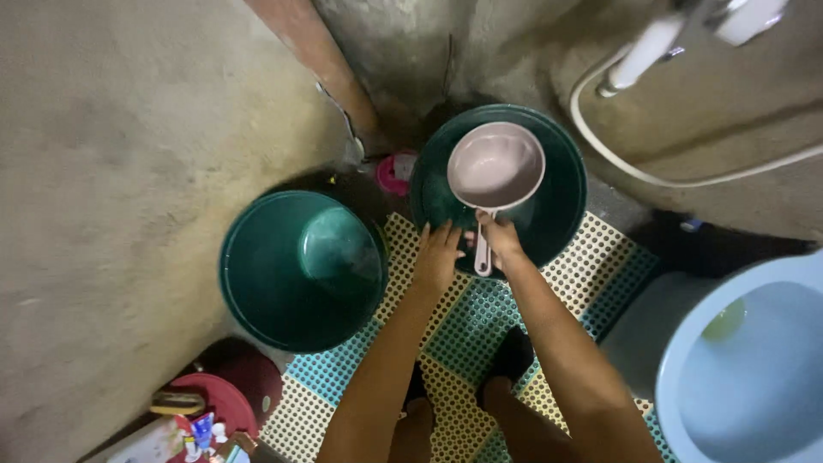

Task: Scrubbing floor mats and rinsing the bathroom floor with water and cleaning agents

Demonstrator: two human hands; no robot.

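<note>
We see the right hand [500,240] closed on the handle of a pink dipper [495,167], which sits in the far green bucket [561,201] by the wall. The left hand [435,257] rests on that bucket's near rim – fingers spread flat, gripping nothing. A second green bucket [266,274] stands to the left, on the perforated mat [480,326].

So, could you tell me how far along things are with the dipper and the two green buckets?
Done: the pink dipper already sits in the far bucket. In hand: the right hand grips its handle, and the left hand rests on that bucket's rim. Left: the near bucket stands apart, untouched; whether either bucket holds water I cannot tell.
</note>
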